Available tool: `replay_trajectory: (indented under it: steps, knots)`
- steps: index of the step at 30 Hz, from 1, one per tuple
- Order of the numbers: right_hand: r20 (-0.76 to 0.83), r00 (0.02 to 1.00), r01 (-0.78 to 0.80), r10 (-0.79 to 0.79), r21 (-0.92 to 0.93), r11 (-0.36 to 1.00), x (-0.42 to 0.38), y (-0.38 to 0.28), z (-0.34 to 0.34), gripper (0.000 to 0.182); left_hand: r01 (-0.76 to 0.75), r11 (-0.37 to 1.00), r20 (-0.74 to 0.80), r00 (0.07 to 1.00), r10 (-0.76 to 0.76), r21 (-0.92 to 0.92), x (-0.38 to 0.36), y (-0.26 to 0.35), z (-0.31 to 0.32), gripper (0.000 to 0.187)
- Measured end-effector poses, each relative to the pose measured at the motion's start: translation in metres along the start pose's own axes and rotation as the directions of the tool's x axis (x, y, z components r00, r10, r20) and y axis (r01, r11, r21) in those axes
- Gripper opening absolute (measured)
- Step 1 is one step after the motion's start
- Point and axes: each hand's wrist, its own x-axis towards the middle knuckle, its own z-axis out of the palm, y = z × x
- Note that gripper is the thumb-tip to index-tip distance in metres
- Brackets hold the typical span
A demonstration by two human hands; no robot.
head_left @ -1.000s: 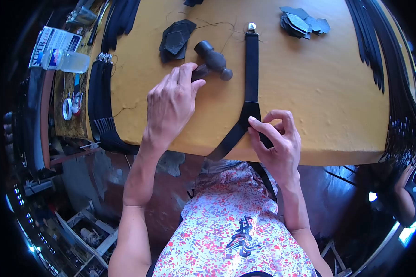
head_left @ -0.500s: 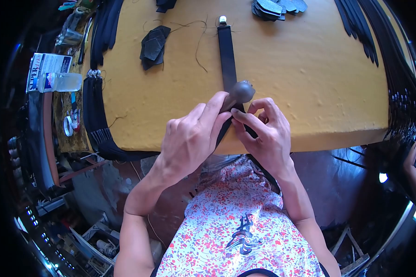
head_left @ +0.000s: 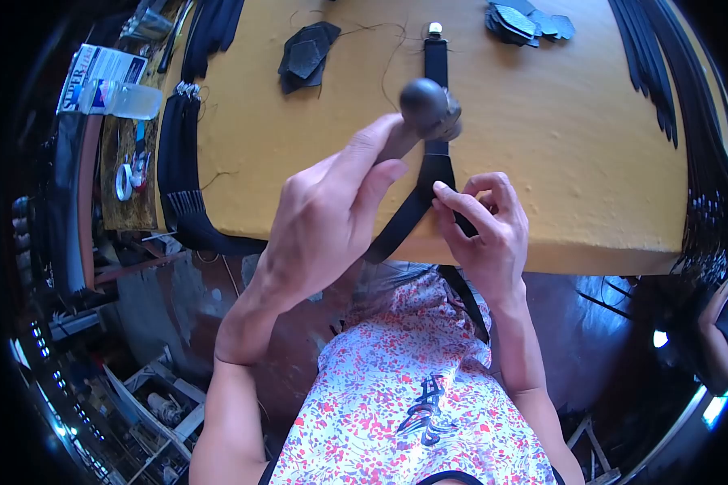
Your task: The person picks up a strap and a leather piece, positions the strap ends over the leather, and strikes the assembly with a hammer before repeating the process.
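Raised since the earlier frame, the hammer (head_left: 425,107) now hangs above the black leather strap (head_left: 435,121), gripped tight in the closed left hand (head_left: 332,218). Fingertips of the right hand (head_left: 485,230) pinch the strap's fold near the near edge of the yellow table (head_left: 590,162). A square blow should land well clear of those fingers; bare tabletop lies open to the right, with leather scraps (head_left: 306,56) far off.

black strap (head_left: 435,97), yellow table (head_left: 542,145), grey hammer (head_left: 425,105)

hammer (head_left: 426,107) head motion-blurred, handle hidden in left hand (head_left: 328,222), strap (head_left: 429,174) fold under right fingers (head_left: 461,202)
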Motion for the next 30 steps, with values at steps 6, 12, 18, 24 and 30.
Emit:
replay_trajectory:
  steps: [6,12,18,24,30]
  knots:
    - [-0.05,0.999,-0.002,0.003,0.034,0.999,-0.001,0.001,0.003,0.032,-0.01,0.997,-0.006,1.0,0.01,0.074,-0.013,-0.018,0.026,0.034]
    - [-0.038,0.999,0.001,0.0,0.028,1.0,0.0,0.0,0.002,0.029,-0.013,0.994,-0.136,0.991,-0.002,-0.104,-0.022,0.005,0.0,0.037]
    - [-0.06,0.998,0.01,-0.008,0.04,0.999,-0.002,0.0,0.002,0.025,0.11,0.993,-0.08,0.99,-0.113,-0.047,-0.035,-0.017,0.039,0.036]
    - [-0.078,0.997,-0.006,0.009,0.039,0.999,-0.001,0.0,0.004,0.02,0.072,0.988,-0.139,0.986,-0.09,-0.136,-0.051,0.009,-0.001,0.037]
    - [-0.087,0.996,0.024,-0.02,0.035,0.999,-0.001,0.0,0.004,0.018,0.111,0.989,-0.033,0.994,-0.108,0.095,-0.046,-0.008,0.023,0.038]
